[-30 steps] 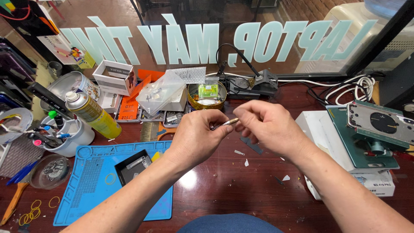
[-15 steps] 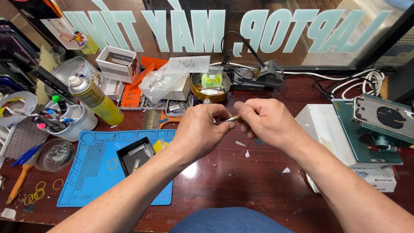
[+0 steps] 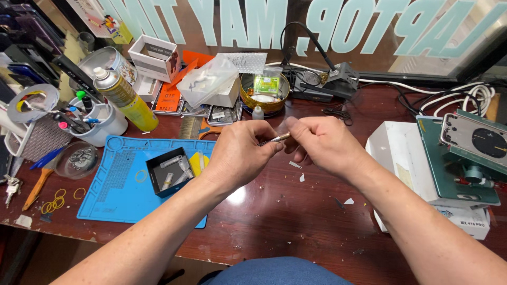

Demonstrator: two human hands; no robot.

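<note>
While both hands meet over the dark red-brown wooden table (image 3: 296,221), the clutter spreads from the left edge inward. Farthest left lie a few yellow rubber bands (image 3: 55,200) and an orange-handled brush (image 3: 33,191), just beside a small clear round dish (image 3: 75,159). Behind them stands a white plastic cup full of coloured pens and tools (image 3: 103,122), touching or nearly touching a yellow spray can with a white nozzle (image 3: 125,98) that leans to the left. A blue silicone work mat (image 3: 113,182) lies in front of these, and on it sits a small black open tray holding several silvery bits (image 3: 170,171).

Over the mat's right edge, the left hand (image 3: 240,153) is closed, thumb and fingers pinching a thin metal tool with a brass-coloured collar (image 3: 275,139), which lies nearly level between the two hands, above the table. The right hand (image 3: 325,143) is curled as well, its fingertips pinched at the tool's far end; what they grip there is too small to tell.

Behind the hands stands a round brass-coloured bowl (image 3: 264,92). Small white scraps (image 3: 298,171) lie on the table below the right hand. Farther right a white box (image 3: 398,158) bears a green flat fixture (image 3: 449,163).
</note>
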